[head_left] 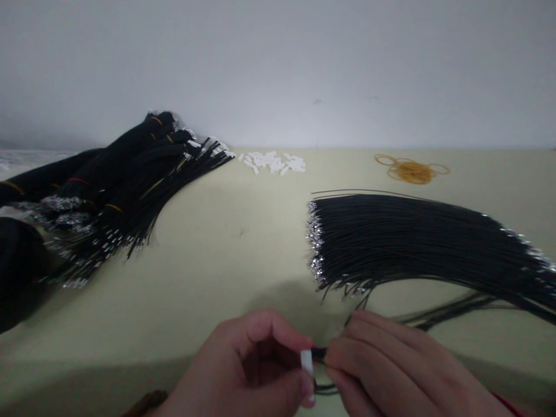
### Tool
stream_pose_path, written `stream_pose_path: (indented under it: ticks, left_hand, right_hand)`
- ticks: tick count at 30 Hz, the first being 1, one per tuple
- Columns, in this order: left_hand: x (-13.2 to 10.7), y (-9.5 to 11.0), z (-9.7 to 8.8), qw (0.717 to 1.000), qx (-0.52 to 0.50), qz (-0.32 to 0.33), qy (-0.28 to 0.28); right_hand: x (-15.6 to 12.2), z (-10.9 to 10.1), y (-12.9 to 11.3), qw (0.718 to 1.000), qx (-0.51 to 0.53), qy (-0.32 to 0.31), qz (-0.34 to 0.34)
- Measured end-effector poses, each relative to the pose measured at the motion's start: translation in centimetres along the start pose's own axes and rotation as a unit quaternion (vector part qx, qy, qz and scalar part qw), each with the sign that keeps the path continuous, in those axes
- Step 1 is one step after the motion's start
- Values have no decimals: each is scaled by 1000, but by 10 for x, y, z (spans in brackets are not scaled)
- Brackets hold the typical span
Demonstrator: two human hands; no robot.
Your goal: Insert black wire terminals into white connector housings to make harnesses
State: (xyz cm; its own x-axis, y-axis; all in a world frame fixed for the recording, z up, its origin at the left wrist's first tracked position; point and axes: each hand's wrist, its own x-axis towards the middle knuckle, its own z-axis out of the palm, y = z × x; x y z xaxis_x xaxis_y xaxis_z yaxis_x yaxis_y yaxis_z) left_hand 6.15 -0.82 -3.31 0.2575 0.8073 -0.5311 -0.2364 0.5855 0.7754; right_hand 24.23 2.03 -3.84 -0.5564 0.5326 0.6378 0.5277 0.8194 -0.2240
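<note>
Low in the head view, my left hand [256, 365] pinches a small white plastic connector [306, 365] upright between thumb and fingertips. Just to its right, my right hand [391, 365] is closed on thin black wires [324, 389], whose short lengths run from the connector into its fingers. Whether the wire ends sit inside the connector or only touch it, I cannot tell. Above my right hand lies a broad bundle of black wires [391, 237] with shiny metal terminals [315, 243] along the left end.
Rubber-banded bundles of black wire [125, 156] are heaped at the left, with loose terminated wires [174, 185] in front. Loose white connectors [273, 162] lie at the back middle. Tan rubber bands [412, 171] rest at the back right. A pale wall [278, 75] bounds the table behind.
</note>
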Motion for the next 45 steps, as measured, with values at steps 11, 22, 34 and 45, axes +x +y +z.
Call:
stream_pose_path:
  ticks: [11, 22, 34, 45]
  left_hand:
    - [0, 11, 7, 998, 53, 16, 36]
    - [-3, 12, 7, 998, 53, 21, 42]
    - [1, 11, 3, 999, -22, 28, 34]
    - [6, 7, 0, 998, -53, 28, 30]
  right_hand:
    - [18, 0, 60, 991, -66, -115, 26]
    - [17, 2, 58, 992, -55, -110, 32]
    - [16, -9, 28, 999, 0, -38, 1]
    - [18, -11, 31, 999, -48, -21, 6]
